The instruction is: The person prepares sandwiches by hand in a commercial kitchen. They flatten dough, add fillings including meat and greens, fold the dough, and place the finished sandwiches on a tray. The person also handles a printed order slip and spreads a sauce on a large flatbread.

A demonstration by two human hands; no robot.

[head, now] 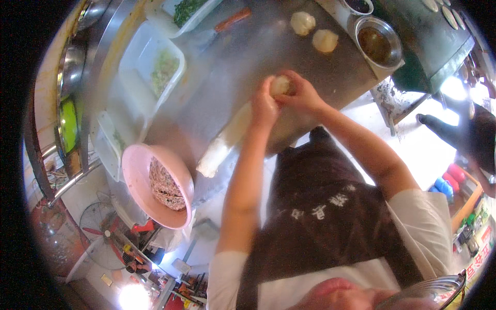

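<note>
My left hand (266, 101) and my right hand (304, 92) meet over the metal worktop (217, 97). Between them they hold a small pale dough ball (281, 85), the fingers curled around its sides. A long roll of dough (223, 145) lies on the worktop, partly hidden behind my left hand and forearm. Beyond my hands, two shaped dough pieces (303, 23) rest near the worktop's far right side. A pink bowl (131, 170) with minced filling (167, 188) stands at the left near corner.
White plastic tubs (133, 50) with chopped greens line the left side. A wooden handle (232, 20) lies on the far worktop. At right stands a metal bowl of brown liquid (376, 42), beside a dark green surface (410, 35) bearing pale discs. A fan (106, 234) stands lower left.
</note>
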